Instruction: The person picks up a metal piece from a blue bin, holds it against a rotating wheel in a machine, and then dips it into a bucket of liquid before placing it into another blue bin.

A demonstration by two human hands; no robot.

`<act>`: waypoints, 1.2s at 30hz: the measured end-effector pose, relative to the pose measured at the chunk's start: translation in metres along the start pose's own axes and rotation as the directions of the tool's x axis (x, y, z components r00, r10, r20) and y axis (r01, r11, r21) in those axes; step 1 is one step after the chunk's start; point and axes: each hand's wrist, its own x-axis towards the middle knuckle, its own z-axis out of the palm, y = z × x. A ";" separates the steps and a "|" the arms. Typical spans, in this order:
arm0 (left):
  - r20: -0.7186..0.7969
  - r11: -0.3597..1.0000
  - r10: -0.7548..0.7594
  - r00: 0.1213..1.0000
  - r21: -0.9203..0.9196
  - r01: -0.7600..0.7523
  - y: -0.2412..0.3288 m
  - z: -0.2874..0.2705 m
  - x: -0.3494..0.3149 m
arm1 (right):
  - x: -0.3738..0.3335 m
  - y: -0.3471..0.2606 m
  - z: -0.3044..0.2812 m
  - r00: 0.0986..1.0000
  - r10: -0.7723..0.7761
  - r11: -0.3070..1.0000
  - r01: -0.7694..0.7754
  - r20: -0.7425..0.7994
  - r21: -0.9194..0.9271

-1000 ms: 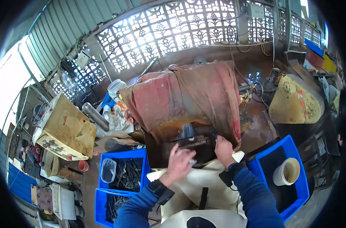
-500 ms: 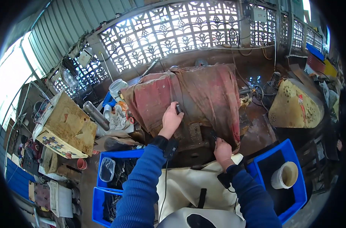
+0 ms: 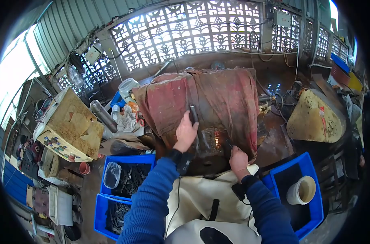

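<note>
In front of me stands a machine draped in a stained red cloth. My left hand is closed around a dark, upright cylindrical handle at the cloth's front. My right hand pinches a thin, dark strip-like piece, its tip pointing toward the machine's middle. Between the hands sits a worn metal block, with a small orange glow on its right side. Below it, a dark plate with a round hole faces me. My fingers partly hide both held things.
Blue bins with dark strips and a clear tub stand at my left. Another blue bin at my right holds a pale bucket. A dirty yellowish box stands left; a speckled yellowish casing stands right. A cream apron covers my lap.
An orange glow has appeared at the metal block between my hands. More of the dark handle shows above my left hand. My right hand keeps its pinch near the same spot.
</note>
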 end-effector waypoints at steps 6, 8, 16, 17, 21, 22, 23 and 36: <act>0.251 0.992 -0.122 0.960 0.039 0.116 -0.026 -0.027 -0.133 | -0.006 0.000 -0.003 0.999 0.007 1.000 -0.006 0.035 -0.024; 0.167 0.989 -0.137 0.976 -0.032 0.145 -0.042 -0.045 -0.158 | -0.007 0.000 0.000 0.999 -0.015 1.000 0.016 0.036 -0.019; -0.276 0.991 -0.085 0.958 0.081 0.111 -0.128 -0.152 -0.200 | 0.008 0.015 0.014 0.999 -0.048 0.982 0.051 0.021 -0.182; -0.304 0.972 -0.155 0.940 0.121 0.200 -0.141 -0.166 -0.207 | 0.010 0.016 0.014 0.999 -0.052 0.984 0.051 -0.004 -0.169; -0.418 0.881 -0.367 0.831 0.130 0.455 -0.231 -0.201 -0.268 | 0.012 0.011 0.020 0.992 -0.114 0.983 0.120 0.046 -0.141; -0.430 0.871 -0.377 0.820 0.136 0.472 -0.246 -0.208 -0.282 | 0.013 0.005 0.022 0.993 -0.095 0.982 0.104 0.066 -0.157; -0.429 0.843 -0.412 0.804 0.156 0.515 -0.253 -0.210 -0.293 | 0.010 0.005 0.021 0.992 -0.101 0.981 0.113 0.079 -0.159; -0.039 0.590 -0.749 0.661 0.413 0.693 -0.336 -0.137 -0.297 | 0.008 0.018 0.021 0.988 -0.028 0.998 0.036 0.153 -0.049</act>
